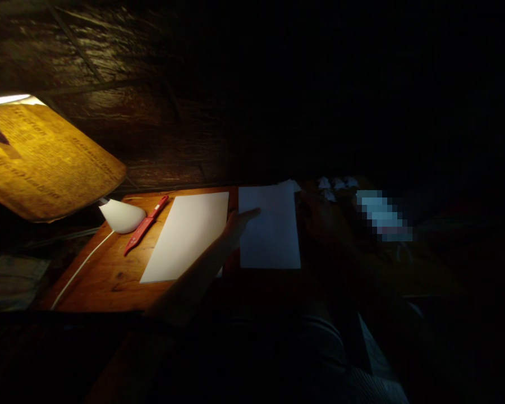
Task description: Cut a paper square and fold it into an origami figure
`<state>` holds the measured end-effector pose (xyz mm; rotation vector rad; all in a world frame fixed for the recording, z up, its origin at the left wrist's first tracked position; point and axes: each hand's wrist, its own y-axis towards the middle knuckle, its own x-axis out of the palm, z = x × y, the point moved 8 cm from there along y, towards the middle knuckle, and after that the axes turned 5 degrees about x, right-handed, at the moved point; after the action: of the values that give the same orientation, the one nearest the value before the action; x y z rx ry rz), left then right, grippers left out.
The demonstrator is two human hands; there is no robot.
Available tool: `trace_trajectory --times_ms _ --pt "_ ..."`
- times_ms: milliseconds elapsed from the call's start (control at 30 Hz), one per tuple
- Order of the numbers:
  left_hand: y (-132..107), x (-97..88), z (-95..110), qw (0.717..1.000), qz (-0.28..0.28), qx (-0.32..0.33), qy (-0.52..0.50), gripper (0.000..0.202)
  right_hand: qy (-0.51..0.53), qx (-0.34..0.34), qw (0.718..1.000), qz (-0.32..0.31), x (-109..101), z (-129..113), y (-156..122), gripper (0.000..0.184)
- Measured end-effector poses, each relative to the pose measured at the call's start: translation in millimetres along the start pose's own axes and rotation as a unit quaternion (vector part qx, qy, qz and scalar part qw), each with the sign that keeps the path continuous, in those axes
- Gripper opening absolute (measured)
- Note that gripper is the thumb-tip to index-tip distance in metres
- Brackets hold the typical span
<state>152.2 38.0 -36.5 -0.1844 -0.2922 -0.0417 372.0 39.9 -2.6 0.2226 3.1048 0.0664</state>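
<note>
White paper is grasped at its edge by our left hand — we should pinch lightly, avoiding creases; our right hand is too dark to tell.

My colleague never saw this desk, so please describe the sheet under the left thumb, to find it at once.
On the wooden desk, go right from the white lamp base, past the bright sheet. The dim sheet comes next, with the left hand at its left edge. Unlike its neighbour, it has the thumb on top.
</note>
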Motion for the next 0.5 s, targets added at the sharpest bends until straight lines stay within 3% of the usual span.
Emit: trace_trajectory --times_ms 200,400,500 --pt "2.5 -4.3 4.4 1.000 0.019 0.021 -0.009 0.038 0.059 0.042 0.997 0.003 0.0 11.8 4.0 0.030" --pt "3.5 -7.1 13.6 0.995 0.033 0.066 -0.063 0.045 0.041 0.075 0.992 -0.095 17.8 0.9 -10.6 0.033" --pt "4.1 -9.2 15.7 0.993 0.042 0.077 -0.079 0.049 0.002 0.082 0.991 -0.108 21.2 1.9 -14.0 0.038"
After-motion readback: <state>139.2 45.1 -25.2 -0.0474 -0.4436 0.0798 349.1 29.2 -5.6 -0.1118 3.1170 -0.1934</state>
